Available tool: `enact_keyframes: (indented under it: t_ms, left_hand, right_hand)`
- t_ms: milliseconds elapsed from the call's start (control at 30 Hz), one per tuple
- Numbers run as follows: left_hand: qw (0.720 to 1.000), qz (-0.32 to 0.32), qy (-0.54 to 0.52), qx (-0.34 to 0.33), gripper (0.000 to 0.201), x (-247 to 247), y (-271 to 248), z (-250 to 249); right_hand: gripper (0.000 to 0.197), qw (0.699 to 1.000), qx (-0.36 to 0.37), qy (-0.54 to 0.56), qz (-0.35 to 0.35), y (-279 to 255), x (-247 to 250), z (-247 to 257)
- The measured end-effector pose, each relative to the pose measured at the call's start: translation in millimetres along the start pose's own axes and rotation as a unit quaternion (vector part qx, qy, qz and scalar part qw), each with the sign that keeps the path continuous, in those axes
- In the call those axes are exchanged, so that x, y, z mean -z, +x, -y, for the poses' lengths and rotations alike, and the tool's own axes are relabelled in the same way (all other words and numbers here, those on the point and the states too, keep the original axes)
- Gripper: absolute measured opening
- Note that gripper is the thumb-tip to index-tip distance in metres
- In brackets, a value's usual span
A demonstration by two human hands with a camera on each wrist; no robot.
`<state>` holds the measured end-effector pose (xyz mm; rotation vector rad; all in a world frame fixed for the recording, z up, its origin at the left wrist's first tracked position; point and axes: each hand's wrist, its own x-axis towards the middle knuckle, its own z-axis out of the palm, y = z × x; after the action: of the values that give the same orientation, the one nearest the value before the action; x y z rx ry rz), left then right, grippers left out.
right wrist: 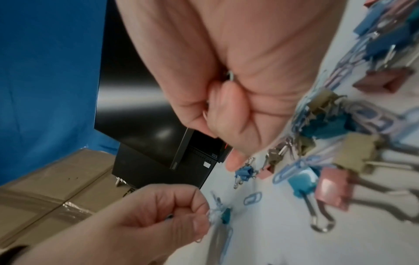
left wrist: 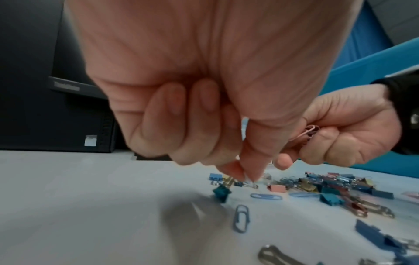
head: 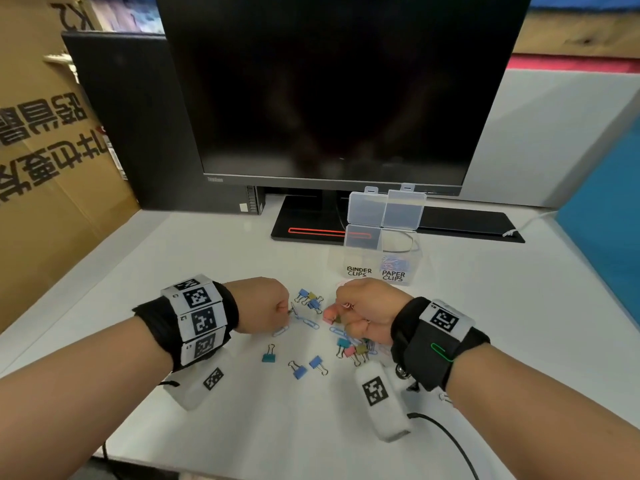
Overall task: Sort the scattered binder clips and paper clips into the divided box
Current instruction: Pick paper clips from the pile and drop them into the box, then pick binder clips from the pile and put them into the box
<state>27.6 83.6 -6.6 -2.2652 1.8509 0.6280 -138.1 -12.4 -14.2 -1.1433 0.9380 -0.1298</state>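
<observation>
My left hand [head: 265,304] pinches a thin wire clip off the white worktop [head: 242,427]; my right hand [head: 363,308] is clenched around pink wire paper clips [left wrist: 309,131]. They are light and slippery, so I judge fingertips best. The clear divided plastic box [head: 381,258] stands just beyond.

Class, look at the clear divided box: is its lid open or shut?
Open. The divided box has its lid standing upright behind the two labelled compartments, whose tops are uncovered.

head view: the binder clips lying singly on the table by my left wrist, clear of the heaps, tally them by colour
teal binder clip: 1
blue binder clips: 2
total: 3
</observation>
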Motion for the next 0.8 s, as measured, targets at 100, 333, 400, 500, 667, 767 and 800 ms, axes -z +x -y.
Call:
enact_keyframes:
  t_ms: [100, 333, 400, 500, 667, 767, 800]
  left_hand:
    - [1.0, 0.005, -0.009, -0.008, 0.022, 2, -2, 5]
    - [0.993, -0.014, -0.109, -0.051, 0.024, 24, -8, 10]
    - [0.987, -0.02, -0.142, -0.069, 0.023, 33, -7, 3]
    - [0.984, -0.024, -0.153, -0.084, 0.018, 50, 5, -19]
    - [0.978, -0.06, -0.178, -0.085, 0.015, 74, 46, -58]
    - [0.972, -0.085, -0.202, -0.08, 0.019, 78, 69, -74]
    - [0.972, -0.092, -0.204, -0.076, 0.022, 78, 76, -77]
  right_hand:
    - [0.029, 0.999, 0.036, -0.004, -0.02, 2, 0, -1]
    - [0.034, 0.993, 0.087, -0.078, -0.033, -12, 32, 21]
    - [0.038, 0.991, 0.1, -0.076, -0.044, -18, 49, 36]
    - [0.035, 0.987, 0.1, -0.095, -0.088, -20, 76, 61]
    - [0.032, 0.965, 0.079, -0.199, -0.153, -4, 102, 97]
    - [0.027, 0.943, 0.039, -0.3, -0.141, 8, 103, 110]
    - [0.024, 0.933, 0.021, -0.333, -0.133, 11, 102, 113]
